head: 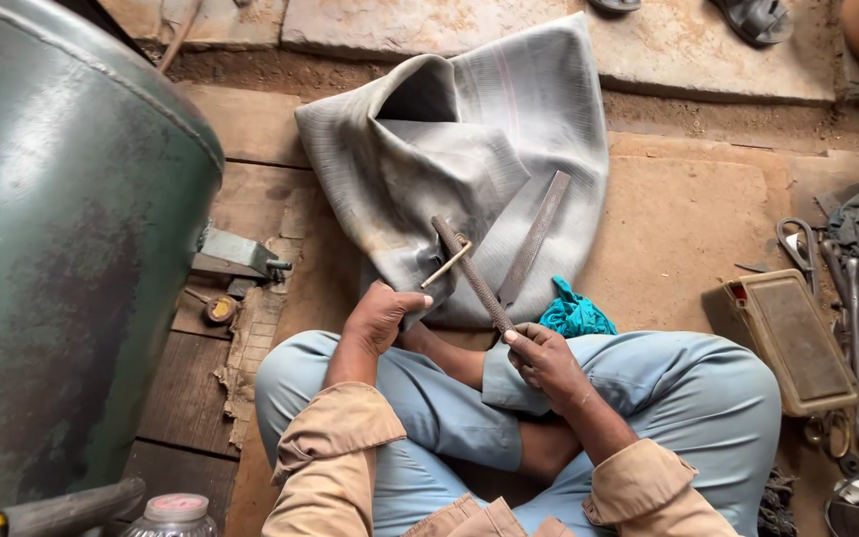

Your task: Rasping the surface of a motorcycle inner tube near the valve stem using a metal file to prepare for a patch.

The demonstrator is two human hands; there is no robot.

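— Where does the view look from?
— From the person's head, steeply down over crossed legs, close to both hands (469, 343).
— And which way does it face?
— Forward across the folded grey inner tube (469, 149) to the stone floor (688, 209) beyond. It's the only view.

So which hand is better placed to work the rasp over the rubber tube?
Right. The right hand already grips the round rasp, whose tip lies on the grey inner tube. The left hand presses the tube's edge, steadying it.
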